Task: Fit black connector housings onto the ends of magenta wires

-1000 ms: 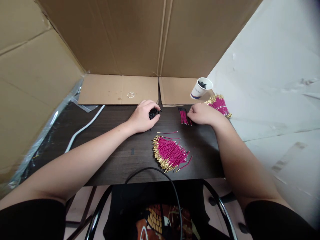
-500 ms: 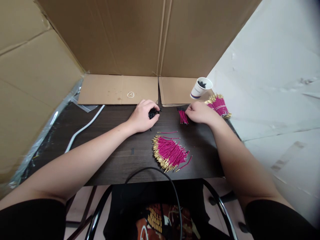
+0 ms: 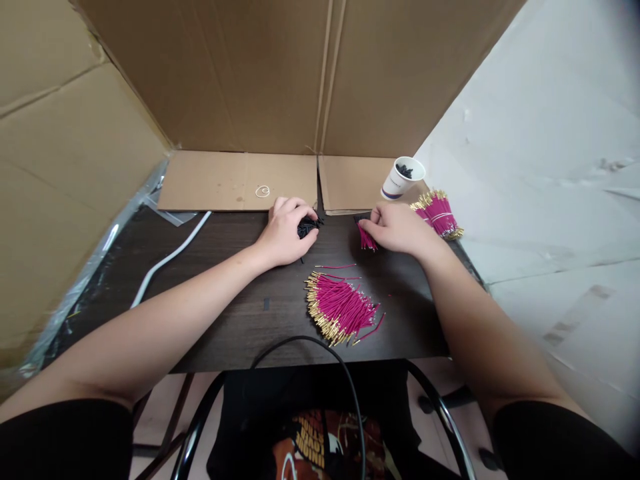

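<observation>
My left hand (image 3: 287,232) rests on the table, thumb and fingers curled round a heap of short black tube pieces (image 3: 307,227). Part of that heap is hidden under the palm. To the right, my right hand (image 3: 395,227) has its fingers bent together at a small bundle of magenta wires (image 3: 367,240), covering most of their black ends. Nearer to me lies a larger fanned pile of magenta wires (image 3: 340,307) with gold pins at one end and silvery tips at the other. A few single wires (image 3: 336,267) lie apart around it.
A white paper cup (image 3: 401,179) with black pieces stands tilted behind my right hand. Beside it is a tied bundle of magenta wires (image 3: 441,213). Flat cardboard (image 3: 210,180) carries a loose white band (image 3: 263,191). A grey cable (image 3: 170,257) runs along the left.
My right hand has shifted slightly left over the small wire bundle, and its fingers now cover more of the black ends. My left hand stays round the black pieces, its fingers slightly shifted.
</observation>
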Tool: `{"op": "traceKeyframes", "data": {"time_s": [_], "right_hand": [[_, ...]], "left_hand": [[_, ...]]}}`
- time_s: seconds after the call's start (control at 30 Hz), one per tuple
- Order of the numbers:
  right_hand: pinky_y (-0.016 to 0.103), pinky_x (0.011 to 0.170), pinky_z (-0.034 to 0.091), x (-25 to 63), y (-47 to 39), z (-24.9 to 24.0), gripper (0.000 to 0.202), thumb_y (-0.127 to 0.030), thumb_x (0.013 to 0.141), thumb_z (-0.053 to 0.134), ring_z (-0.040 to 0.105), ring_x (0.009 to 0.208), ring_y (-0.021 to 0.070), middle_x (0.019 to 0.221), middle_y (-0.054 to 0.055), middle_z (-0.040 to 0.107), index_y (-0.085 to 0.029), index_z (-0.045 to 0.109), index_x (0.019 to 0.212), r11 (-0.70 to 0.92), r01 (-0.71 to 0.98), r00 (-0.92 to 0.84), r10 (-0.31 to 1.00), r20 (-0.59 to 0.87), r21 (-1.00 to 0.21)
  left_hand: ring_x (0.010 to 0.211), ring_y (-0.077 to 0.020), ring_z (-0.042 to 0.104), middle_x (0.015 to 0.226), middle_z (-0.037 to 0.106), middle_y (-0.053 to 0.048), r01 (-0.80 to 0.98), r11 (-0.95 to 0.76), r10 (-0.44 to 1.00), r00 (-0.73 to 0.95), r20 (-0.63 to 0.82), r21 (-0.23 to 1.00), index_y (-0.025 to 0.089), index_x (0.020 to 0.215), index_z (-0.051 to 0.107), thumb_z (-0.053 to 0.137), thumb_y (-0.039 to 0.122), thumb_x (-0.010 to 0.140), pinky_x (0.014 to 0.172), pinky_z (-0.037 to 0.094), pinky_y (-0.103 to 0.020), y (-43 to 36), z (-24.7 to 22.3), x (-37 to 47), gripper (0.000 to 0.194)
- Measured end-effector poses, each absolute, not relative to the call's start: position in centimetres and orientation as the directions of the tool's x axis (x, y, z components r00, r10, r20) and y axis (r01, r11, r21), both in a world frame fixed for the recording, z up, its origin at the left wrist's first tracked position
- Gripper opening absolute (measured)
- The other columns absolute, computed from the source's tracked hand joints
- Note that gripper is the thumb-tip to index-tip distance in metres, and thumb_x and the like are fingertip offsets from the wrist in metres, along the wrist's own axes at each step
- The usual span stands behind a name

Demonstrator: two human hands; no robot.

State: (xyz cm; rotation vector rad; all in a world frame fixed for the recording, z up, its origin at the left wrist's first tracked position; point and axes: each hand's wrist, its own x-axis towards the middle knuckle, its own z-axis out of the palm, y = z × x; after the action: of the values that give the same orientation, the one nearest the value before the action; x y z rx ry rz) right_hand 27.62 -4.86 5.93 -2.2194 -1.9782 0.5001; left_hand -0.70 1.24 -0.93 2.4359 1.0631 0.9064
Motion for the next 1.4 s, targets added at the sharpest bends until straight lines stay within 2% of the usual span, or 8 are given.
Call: {"op": "traceKeyframes", "data": {"time_s": [0.1,0.2,0.33,0.53,0.87,1.07,1.27,1.4], "right_hand": [[0.025,0.075,0.032,26.1,-6.0,6.6,0.028,-0.044,0.100,0.069,0.047,0.070,0.0060,0.080,0.001,0.068,-0.016,0.068,0.101,0.094,0.901,-0.154,0.982,-0.108,-0.423],[0.023,0.075,0.030,24.5,-7.0,6.9,0.019,-0.035,0.099,0.068,0.041,0.068,0.0041,0.076,-0.003,0.062,-0.016,0.070,0.100,0.294,0.810,-0.402,0.908,-0.117,-0.507],[0.023,0.076,0.030,23.3,-7.3,6.4,0.014,-0.029,0.098,0.070,0.044,0.072,0.0041,0.081,-0.001,0.065,-0.015,0.073,0.100,0.373,0.758,-0.530,0.830,-0.172,-0.535],[0.023,0.082,0.033,22.9,-7.2,5.3,0.014,-0.024,0.102,0.065,0.053,0.084,0.0066,0.100,0.005,0.073,-0.014,0.073,0.099,0.389,0.754,-0.558,0.805,-0.202,-0.530],[0.026,0.081,0.030,21.9,-7.9,5.0,0.020,-0.026,0.108,0.057,0.047,0.085,0.0077,0.104,0.008,0.070,-0.012,0.069,0.099,0.423,0.777,-0.563,0.798,-0.215,-0.466],[0.029,0.091,0.039,21.3,-7.9,4.5,0.022,-0.026,0.110,0.050,0.049,0.097,0.0136,0.111,0.012,0.069,-0.013,0.063,0.100,0.463,0.768,-0.530,0.847,-0.033,-0.443],[0.028,0.093,0.049,21.1,-7.5,3.1,0.016,-0.028,0.111,0.050,0.060,0.099,0.0126,0.111,0.009,0.074,-0.016,0.062,0.112,0.493,0.623,-0.501,0.848,0.174,-0.607],[0.029,0.101,0.057,21.3,-7.3,2.8,0.024,-0.030,0.111,0.054,0.070,0.107,0.0125,0.118,0.009,0.080,-0.018,0.069,0.126,0.513,0.570,-0.443,0.850,0.286,-0.642]], "left_hand": [[0.139,-0.0356,0.054,0.140,0.071,-0.010,0.553,-0.662,0.748,0.534,0.394,0.507,0.024,0.125,0.083,0.079,0.030,0.098,0.127,0.045,-0.059,1.1,-0.9,-0.6,0.027],[0.143,-0.0374,0.052,0.146,0.070,-0.010,0.560,-0.665,0.744,0.557,0.369,0.495,0.027,0.127,0.086,0.078,0.032,0.101,0.127,0.043,-0.063,1.1,-1.0,-0.6,0.027],[0.139,-0.0350,0.056,0.141,0.073,-0.009,0.556,-0.656,0.751,0.545,0.373,0.510,0.029,0.121,0.088,0.075,0.029,0.103,0.126,0.042,-0.062,1.2,-1.1,-0.7,0.022],[0.133,-0.0338,0.060,0.134,0.075,-0.009,0.558,-0.654,0.753,0.538,0.377,0.511,0.027,0.113,0.088,0.078,0.028,0.102,0.121,0.045,-0.059,1.3,-1.0,-0.7,0.015],[0.131,-0.0330,0.063,0.131,0.077,-0.008,0.549,-0.656,0.751,0.540,0.379,0.518,0.023,0.098,0.083,0.080,0.025,0.100,0.119,0.047,-0.057,1.2,-0.9,-0.6,0.004],[0.131,-0.0327,0.063,0.132,0.077,-0.008,0.541,-0.655,0.750,0.551,0.365,0.528,0.023,0.098,0.082,0.079,0.024,0.100,0.120,0.047,-0.058,1.3,-0.9,-0.6,0.004],[0.131,-0.0336,0.063,0.134,0.076,-0.009,0.538,-0.652,0.748,0.572,0.337,0.534,0.022,0.094,0.080,0.079,0.026,0.100,0.119,0.048,-0.058,1.5,-0.9,-0.8,0.007],[0.130,-0.0337,0.063,0.134,0.076,-0.009,0.530,-0.660,0.739,0.586,0.332,0.532,0.023,0.109,0.080,0.079,0.026,0.099,0.117,0.049,-0.057,1.6,-0.8,-1.0,0.010]]}}
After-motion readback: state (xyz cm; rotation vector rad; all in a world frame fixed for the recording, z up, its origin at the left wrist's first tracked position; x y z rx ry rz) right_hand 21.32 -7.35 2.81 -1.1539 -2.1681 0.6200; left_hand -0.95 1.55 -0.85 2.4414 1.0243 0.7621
